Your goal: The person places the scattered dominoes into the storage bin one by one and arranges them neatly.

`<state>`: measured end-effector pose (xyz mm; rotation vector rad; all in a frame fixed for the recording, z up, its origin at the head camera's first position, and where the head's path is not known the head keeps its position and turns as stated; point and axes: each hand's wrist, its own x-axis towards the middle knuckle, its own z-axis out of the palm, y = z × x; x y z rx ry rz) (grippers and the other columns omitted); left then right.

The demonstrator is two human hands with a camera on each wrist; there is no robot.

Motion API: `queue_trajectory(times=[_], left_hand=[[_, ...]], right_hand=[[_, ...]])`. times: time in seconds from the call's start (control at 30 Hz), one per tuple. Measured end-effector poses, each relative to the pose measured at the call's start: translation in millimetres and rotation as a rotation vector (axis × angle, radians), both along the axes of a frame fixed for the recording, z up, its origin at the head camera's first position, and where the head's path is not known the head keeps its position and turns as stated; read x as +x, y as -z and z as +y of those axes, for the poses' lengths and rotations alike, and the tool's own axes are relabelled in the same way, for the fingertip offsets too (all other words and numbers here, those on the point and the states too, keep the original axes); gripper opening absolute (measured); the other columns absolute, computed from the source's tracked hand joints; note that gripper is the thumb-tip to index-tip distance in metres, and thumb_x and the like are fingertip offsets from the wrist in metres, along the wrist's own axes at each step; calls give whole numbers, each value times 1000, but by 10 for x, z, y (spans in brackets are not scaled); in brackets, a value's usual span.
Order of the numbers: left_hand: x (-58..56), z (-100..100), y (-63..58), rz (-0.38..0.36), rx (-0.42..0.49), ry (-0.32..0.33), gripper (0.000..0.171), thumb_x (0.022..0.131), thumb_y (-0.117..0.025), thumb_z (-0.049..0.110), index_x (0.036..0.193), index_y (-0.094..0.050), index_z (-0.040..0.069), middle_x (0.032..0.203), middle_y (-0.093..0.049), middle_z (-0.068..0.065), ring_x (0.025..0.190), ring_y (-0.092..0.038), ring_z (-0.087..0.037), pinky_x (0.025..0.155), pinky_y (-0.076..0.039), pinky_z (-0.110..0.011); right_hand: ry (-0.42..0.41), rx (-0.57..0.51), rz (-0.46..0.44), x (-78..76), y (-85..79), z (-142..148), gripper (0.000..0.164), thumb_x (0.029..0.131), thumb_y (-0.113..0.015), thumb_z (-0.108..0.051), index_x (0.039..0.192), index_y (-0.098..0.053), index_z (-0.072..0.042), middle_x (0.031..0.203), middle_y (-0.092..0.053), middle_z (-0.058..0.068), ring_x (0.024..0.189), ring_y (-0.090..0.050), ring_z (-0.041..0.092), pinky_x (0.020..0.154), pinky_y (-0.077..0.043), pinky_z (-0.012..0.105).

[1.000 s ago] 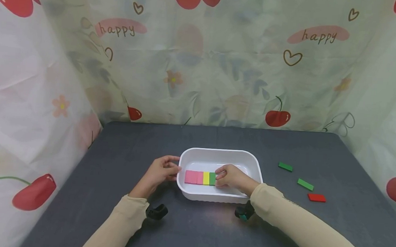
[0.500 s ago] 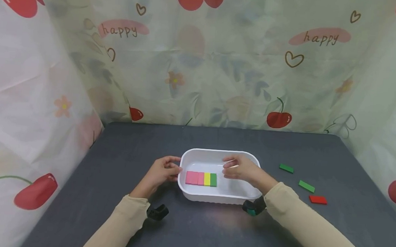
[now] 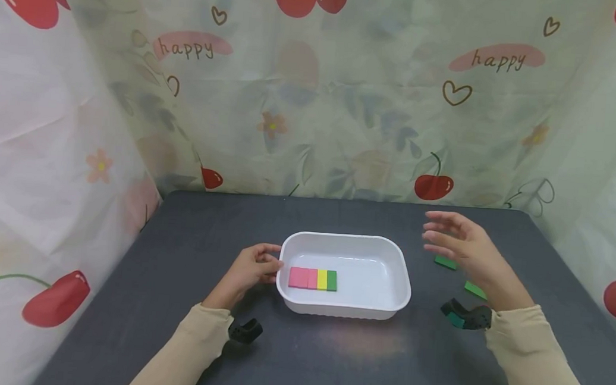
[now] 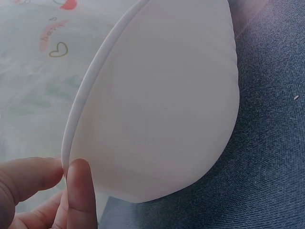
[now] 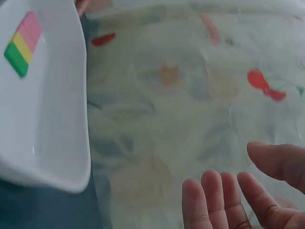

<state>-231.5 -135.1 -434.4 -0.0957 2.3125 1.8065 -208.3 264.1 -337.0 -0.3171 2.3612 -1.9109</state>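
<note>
1. The left hand (image 3: 249,267) pinches the white tray (image 3: 340,310) at its nine o'clock edge.
2. The right hand (image 3: 470,251), fingers loose and apart, holds nothing near two green strips (image 3: 445,263) at the tray's three o'clock.
3. Inside, toward nine o'clock, pink, yellow and green blocks (image 3: 313,279) touch.

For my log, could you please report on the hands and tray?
Left hand pinching white tray. Right hand empty, partly hiding two green blocks. Pink-yellow-green block row inside tray, nothing seen blocking it.
</note>
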Motion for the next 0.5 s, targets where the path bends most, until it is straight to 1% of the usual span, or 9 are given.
queue_trajectory(times=[0.1,0.2,0.23,0.3,0.37,0.43,0.5], left_hand=[[2,1,-3,-1,-1,-3,41,87,-71,9,126,-59,7,94,-67,-13,70,-64,-17,68,-58,-30],[1,2,-6,-3,2,-7,41,87,-71,9,126,-59,7,94,-67,-13,70,-65,-17,68,-58,-30],[1,2,-6,-3,3,-8,41,87,-71,9,126,-59,7,94,-67,-13,70,-64,-17,68,-58,-30],[-1,2,-3,-2,1,-8,41,87,-71,9,126,-59,8,94,-67,-13,70,-64,-16,68,-58,-30],[-4,2,3,-1,0,-9,42,86,-72,9,126,-59,8,93,-67,-12,70,-64,-17,68,-58,-30],[-6,0,7,0,-2,-10,42,86,-72,9,126,-59,8,93,-67,-12,70,-64,-16,68,-58,-30],[-9,-1,12,0,-4,-11,42,86,-72,9,127,-59,8,92,-67,-11,70,-65,-16,68,-58,-30]], right_hand=[[29,-75,22,50,55,232,32,94,-61,-11,123,-52,-19,111,-57,-4,97,-63,3,81,-55,21],[51,-122,25,95,135,441,31,95,-60,-9,123,-52,-20,109,-59,-7,95,-64,1,79,-55,18],[59,-122,26,109,164,504,32,95,-59,-9,123,-51,-20,109,-59,-7,94,-64,0,78,-55,17],[89,-73,20,130,221,615,32,95,-60,-12,124,-50,-22,109,-58,-10,94,-64,-2,77,-54,16],[121,29,13,141,287,708,32,96,-60,-17,125,-48,-25,108,-57,-15,93,-61,-7,77,-54,15],[145,140,9,142,364,789,36,96,-60,-22,129,-46,-22,107,-55,-19,93,-59,-11,76,-53,14],[157,248,-1,131,453,866,44,96,-60,-27,135,-44,-14,106,-52,-23,93,-56,-15,77,-53,14]])
